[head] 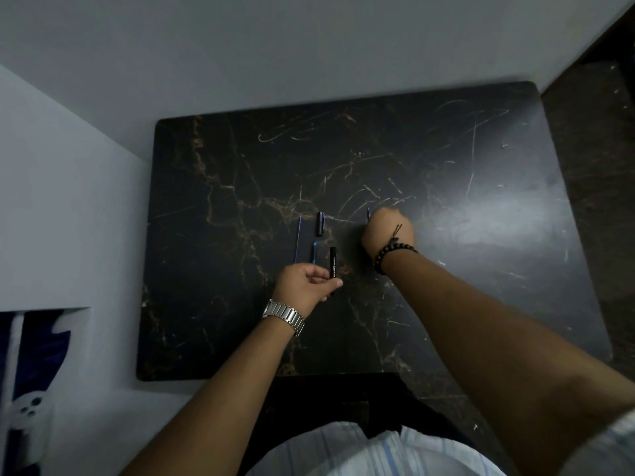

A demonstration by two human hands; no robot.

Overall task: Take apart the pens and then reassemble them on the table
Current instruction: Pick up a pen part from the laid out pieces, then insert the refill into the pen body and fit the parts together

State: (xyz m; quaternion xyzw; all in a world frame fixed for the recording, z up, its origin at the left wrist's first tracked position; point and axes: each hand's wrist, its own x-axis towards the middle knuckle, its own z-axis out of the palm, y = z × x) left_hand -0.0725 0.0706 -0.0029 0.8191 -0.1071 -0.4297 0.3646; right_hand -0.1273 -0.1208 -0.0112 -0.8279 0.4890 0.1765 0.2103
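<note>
Fingers of left hand (304, 281) pinch black barrel (332, 262); right hand (386, 231) fisted over refill (368, 213).

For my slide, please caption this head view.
Left hand holds black pen barrel; right hand grips thin blue refill.

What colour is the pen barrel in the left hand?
Black with white lettering: the pen barrel, held in the left hand; head view.

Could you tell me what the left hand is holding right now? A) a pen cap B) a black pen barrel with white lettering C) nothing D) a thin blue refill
B: the left hand pinches the near end of the black pen barrel, whose white lettering shows; the thin blue refill and pen cap lie apart on the table.
</note>
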